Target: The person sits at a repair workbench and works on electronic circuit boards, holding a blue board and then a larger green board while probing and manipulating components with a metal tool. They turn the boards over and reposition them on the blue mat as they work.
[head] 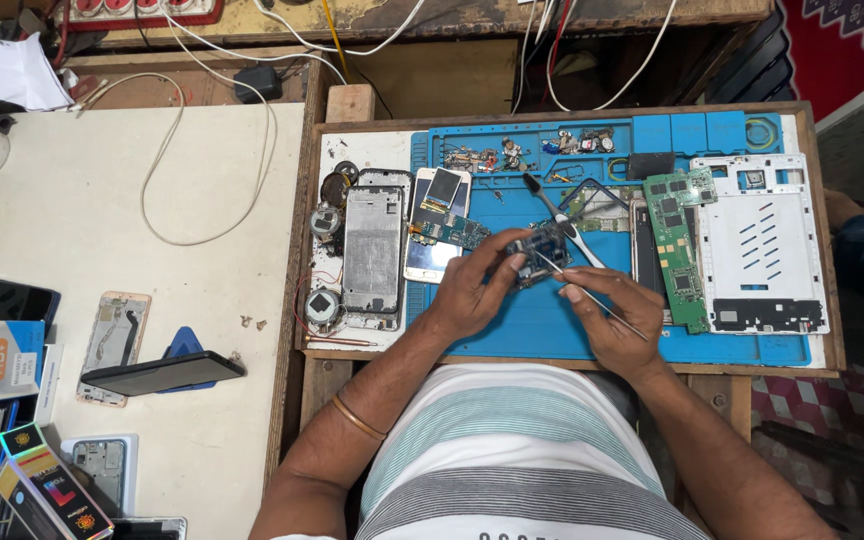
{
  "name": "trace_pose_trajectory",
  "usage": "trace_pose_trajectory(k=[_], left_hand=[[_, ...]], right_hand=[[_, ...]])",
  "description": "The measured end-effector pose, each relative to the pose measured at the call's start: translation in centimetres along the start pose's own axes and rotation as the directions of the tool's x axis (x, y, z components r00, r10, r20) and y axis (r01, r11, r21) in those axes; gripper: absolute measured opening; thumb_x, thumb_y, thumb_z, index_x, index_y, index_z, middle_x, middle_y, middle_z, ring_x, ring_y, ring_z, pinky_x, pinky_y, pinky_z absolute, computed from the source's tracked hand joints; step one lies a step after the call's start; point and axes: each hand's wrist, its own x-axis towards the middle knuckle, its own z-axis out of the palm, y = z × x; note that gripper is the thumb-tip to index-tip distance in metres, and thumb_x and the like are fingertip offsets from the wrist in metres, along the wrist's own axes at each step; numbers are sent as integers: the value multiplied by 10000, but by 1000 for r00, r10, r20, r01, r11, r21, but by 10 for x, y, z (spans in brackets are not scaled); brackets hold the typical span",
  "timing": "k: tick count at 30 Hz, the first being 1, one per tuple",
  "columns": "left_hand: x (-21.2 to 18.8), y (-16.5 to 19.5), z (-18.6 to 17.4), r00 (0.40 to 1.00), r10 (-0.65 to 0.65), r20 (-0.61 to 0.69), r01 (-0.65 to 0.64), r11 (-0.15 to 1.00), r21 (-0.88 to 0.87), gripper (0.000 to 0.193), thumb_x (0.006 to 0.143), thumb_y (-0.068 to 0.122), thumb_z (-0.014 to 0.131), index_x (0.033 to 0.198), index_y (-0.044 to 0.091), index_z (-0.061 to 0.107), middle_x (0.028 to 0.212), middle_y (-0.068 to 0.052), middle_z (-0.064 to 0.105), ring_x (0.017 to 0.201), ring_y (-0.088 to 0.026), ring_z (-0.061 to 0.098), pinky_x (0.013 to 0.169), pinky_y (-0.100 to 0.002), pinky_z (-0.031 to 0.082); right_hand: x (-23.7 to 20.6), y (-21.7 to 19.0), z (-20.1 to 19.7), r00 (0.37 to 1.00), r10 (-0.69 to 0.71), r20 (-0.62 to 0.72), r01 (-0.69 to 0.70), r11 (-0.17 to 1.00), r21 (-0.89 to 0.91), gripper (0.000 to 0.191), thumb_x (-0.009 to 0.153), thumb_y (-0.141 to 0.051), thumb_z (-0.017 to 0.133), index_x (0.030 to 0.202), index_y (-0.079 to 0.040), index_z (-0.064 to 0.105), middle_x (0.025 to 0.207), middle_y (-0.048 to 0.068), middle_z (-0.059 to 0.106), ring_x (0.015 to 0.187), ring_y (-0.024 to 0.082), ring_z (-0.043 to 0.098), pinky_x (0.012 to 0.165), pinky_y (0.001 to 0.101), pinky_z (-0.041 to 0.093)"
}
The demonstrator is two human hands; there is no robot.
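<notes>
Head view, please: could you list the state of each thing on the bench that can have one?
Left hand: shut on small circuit board.
Right hand: shut on thin metal tool, tip at the board.
Phone frame: opened, lying flat.
Green circuit board: removed, lying bare on blue mat.
White tablet shell: emptied, inner side up.
Black phone: screen dark.

Your left hand (472, 290) grips a small circuit board (537, 248) above the blue repair mat (542, 325), while your right hand (614, 320) holds thin tweezers (592, 298) against it; a green circuit board (680, 250) lies just right.
</notes>
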Motion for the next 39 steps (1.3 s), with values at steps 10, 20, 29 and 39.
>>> trace_pose_trajectory(k=[10,20,29,39], left_hand=[[1,-6,0,995,37,-94,-49,991,-121,438,1097,106,588,1498,81,414,1170,-133,747,1028,-143,743,844,-290,625],[1,-4,1,994,48,-98,-55,995,-80,456,1073,87,628,1492,63,450,1026,-116,776,901,-121,746,777,-272,594],[0,-4,1,991,84,-101,-91,994,-62,440,1086,87,613,1493,65,448,1121,-159,769,1022,-174,766,816,-273,614],[1,-2,-1,997,55,-62,-57,998,-37,437,1068,90,622,1478,81,472,1065,-133,781,968,-158,779,732,-261,605]], right_hand=[[4,-1,0,1000,18,-5,-19,992,-125,138,948,-6,733,1083,22,731,1051,158,759,995,222,753,865,297,602],[9,-6,2,1000,18,-3,-18,981,-195,137,936,7,743,1072,23,741,1048,163,757,996,233,749,875,306,595],[9,-11,4,999,1,48,11,964,-266,152,890,-7,767,1041,9,756,1001,158,761,905,226,758,782,293,592],[11,-9,6,993,-93,78,114,936,-332,129,881,-36,785,1005,-15,760,952,127,770,856,215,754,760,320,572]])
